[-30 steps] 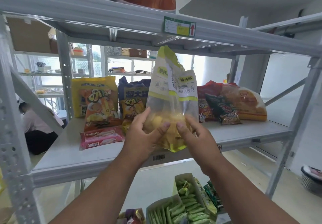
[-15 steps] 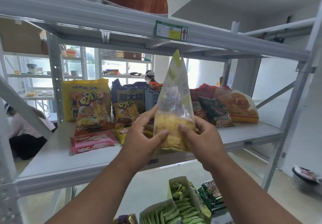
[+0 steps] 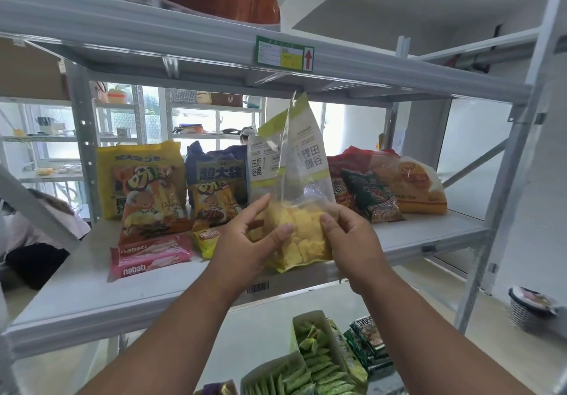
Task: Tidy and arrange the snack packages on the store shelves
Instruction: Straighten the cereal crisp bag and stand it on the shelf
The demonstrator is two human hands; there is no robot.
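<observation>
A clear bag of yellow chips [image 3: 302, 210] with a green-and-white top stands upright at the front of the grey middle shelf [image 3: 92, 290]. My left hand [image 3: 245, 247] grips its lower left side and my right hand [image 3: 352, 241] grips its lower right side. A second bag of the same kind [image 3: 260, 164] stands just behind it. On the shelf to the left are a yellow snack bag [image 3: 138, 179], a dark blue bag [image 3: 217, 186] and a pink nabati pack [image 3: 150, 256]. To the right lie red, green [image 3: 374, 198] and orange [image 3: 411, 186] bags.
The upper shelf beam [image 3: 184, 44] with a green label runs close above the bag's top. Boxes of green snack packs [image 3: 316, 361] sit on the lower shelf. A shelf upright [image 3: 503, 179] stands at right. A person crouches at far left behind the rack.
The chip bag has turned in my hands so its printed side faces me, and it sits lower on the shelf. The camera has moved closer.
</observation>
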